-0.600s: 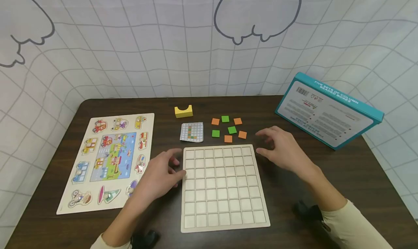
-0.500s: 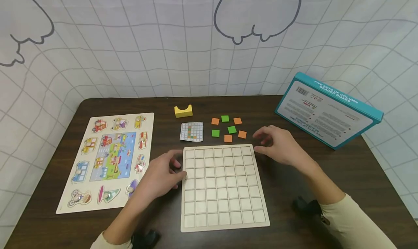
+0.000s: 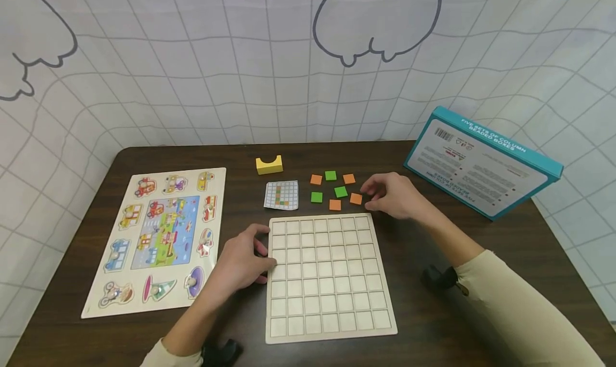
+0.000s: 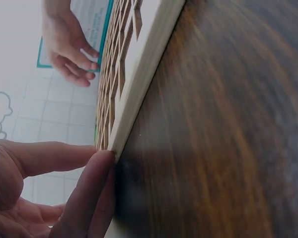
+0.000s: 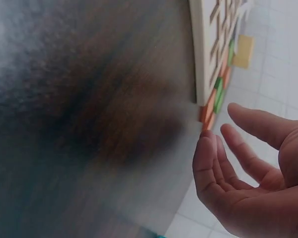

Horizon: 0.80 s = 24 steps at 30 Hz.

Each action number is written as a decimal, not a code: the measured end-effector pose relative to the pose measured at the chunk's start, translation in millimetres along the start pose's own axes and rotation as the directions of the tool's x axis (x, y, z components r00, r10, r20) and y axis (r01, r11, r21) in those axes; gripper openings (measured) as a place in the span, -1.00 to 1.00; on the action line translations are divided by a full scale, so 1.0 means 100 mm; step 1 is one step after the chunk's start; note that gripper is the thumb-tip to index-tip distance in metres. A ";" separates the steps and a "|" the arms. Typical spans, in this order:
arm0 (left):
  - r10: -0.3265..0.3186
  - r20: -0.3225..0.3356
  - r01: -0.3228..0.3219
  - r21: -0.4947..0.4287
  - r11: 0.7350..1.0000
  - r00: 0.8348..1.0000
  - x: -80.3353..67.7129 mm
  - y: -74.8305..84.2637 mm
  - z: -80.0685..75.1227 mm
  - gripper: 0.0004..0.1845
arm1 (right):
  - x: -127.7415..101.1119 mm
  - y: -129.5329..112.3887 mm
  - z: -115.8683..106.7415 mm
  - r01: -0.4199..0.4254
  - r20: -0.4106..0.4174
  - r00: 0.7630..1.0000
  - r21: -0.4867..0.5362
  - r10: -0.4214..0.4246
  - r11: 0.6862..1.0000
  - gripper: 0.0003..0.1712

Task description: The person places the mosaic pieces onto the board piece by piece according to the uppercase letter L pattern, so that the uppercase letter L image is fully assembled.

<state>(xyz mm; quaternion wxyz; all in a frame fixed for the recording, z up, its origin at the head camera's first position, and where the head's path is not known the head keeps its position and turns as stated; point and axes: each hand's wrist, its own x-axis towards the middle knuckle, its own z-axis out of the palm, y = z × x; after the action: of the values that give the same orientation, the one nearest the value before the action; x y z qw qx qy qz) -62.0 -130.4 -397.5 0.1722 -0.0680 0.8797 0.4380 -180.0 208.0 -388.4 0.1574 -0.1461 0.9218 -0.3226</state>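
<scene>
A square pale wooden grid board [image 3: 332,278] lies on the dark table in front of me. My left hand [image 3: 243,260] is at its left edge; in the left wrist view the thumb [image 4: 64,157] reaches over the rim and a fingertip [image 4: 105,157] meets the side, pinching the edge. Beyond the board's far edge lie several small orange and green square tiles. My right hand [image 3: 392,196] hovers with loosely bent fingers just right of the nearest orange tile [image 3: 356,198]. In the right wrist view a gap shows between thumb and fingers, with nothing held.
A small pattern card [image 3: 281,195] lies left of the tiles, a yellow notched block [image 3: 269,165] behind it. At the left is a vehicle peg puzzle [image 3: 159,303]. A teal and white box [image 3: 481,163] leans up at the back right. A gridded white curtain [image 3: 231,89] hangs behind the table.
My right hand has moved left and away from me, closer to the orange tile at the right of the group. The left hand stays at the board's left edge, shifted very slightly.
</scene>
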 end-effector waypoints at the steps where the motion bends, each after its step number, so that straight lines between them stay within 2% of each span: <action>1: -0.004 0.000 0.004 -0.002 1.000 1.000 0.00 0.00 0.00 -0.28 | 0.03 0.00 0.01 -0.005 0.007 1.000 -0.001 0.005 1.000 -0.66; 12: -0.011 0.021 0.010 0.072 0.997 1.000 0.02 0.01 0.01 -0.11 | 0.19 -0.05 0.11 -0.030 0.027 0.999 -0.038 0.031 0.999 -0.65; 24: 0.025 0.000 -0.025 0.115 0.993 1.000 0.02 -0.01 0.01 -0.11 | 0.25 -0.14 0.17 -0.056 -0.008 0.998 -0.082 0.056 0.995 -0.72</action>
<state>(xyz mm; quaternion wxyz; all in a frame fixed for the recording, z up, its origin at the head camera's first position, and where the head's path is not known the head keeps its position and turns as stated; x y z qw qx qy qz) -63.9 -130.0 -399.2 0.1698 -0.0470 0.9044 0.3885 -193.5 178.4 -397.0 0.1576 -0.1256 0.9385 -0.2803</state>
